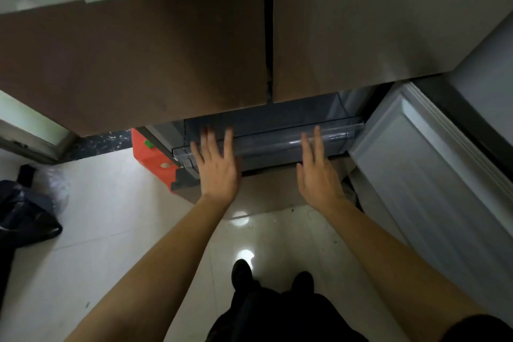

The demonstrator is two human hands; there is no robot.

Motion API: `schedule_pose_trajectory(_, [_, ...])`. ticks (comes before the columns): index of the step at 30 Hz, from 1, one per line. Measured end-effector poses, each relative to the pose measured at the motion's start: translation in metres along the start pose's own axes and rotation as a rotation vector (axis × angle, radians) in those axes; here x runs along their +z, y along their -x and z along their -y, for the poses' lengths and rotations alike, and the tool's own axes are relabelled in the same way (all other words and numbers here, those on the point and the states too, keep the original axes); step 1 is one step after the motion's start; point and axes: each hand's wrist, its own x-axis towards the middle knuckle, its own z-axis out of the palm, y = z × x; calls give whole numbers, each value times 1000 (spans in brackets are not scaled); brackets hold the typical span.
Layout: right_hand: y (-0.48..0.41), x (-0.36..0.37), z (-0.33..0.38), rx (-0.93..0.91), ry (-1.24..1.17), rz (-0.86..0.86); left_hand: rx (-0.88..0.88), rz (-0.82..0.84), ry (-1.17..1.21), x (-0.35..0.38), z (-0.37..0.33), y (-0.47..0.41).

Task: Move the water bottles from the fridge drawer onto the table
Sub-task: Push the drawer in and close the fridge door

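Note:
A clear plastic fridge drawer [272, 144] sits low in the open bottom compartment of a brown fridge [166, 58]. My left hand [216, 166] is flat, fingers spread, against the drawer's left front. My right hand [319, 172] is flat with fingers straight against the drawer's right front. Neither hand holds anything. No water bottle and no table show in this view; the drawer's inside is dark and mostly hidden under the upper doors.
The lower fridge door [422, 164] stands swung open at the right. An orange box [155, 158] lies on the floor left of the fridge. A dark bag [25, 216] sits on the pale tiled floor [111, 230] at far left. My feet [272, 280] stand below.

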Motion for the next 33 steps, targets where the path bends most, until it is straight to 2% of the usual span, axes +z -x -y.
schedule_pose_trajectory(4, [15,18,7,93,-92,34,172,81,-113,22,4,40])
schedule_pose_trajectory(8, [15,37,15,161,-165,118,178,107,-187,32,10,41])
schedule_pose_trajectory(14, [3,59,25,275,-278,173,358,202,-360,43,25,46])
schedule_pose_trajectory(18, [-5,69,21,255,-260,161,307,323,-390,44,36,27])
schedule_pose_trajectory(24, [-59,65,-3,137,-183,178,236,411,-339,32,29,-25])
schedule_pose_trajectory(33, [-95,71,-12,125,-57,208,158,468,-323,36,20,-59])
